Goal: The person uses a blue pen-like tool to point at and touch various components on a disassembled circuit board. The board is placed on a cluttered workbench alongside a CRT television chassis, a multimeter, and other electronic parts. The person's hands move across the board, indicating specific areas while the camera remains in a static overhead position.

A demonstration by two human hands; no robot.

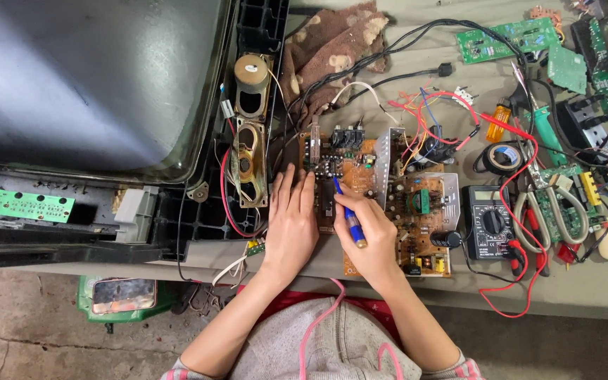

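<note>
Setting: cluttered repair counter (585,295) covered in grey cloth, with a bare concrete floor below its near edge.
Circuit board: brown circuit board (371,186) lies flat at the counter's near edge, directly ahead of the person, its long side running left to right, crowded with parts and a metal heat sink.
Right hand: right hand (371,243) has its grip closed around a blue-handled tool (348,213), held like a pen.
Tool axis: the handle slants up and to the left from the fist, its tip on the board's left-centre part, just beyond the knuckles.
Left hand: left hand (291,222) lies flat with fingers stretched out and together, grip open and holding nothing, pressing on the board's left edge.
Nearer hand: both touch the board; the tool tip lands between the two hands, just beside the left fingertips.
Left of board: an opened television set (93,84) lying screen up, with oval speakers (248,158) beside it.
Right of board: black multimeter (490,222) with red leads (522,190), well apart from the tool tip.
Far side: brown rag (332,49) and green boards (508,39).
</note>
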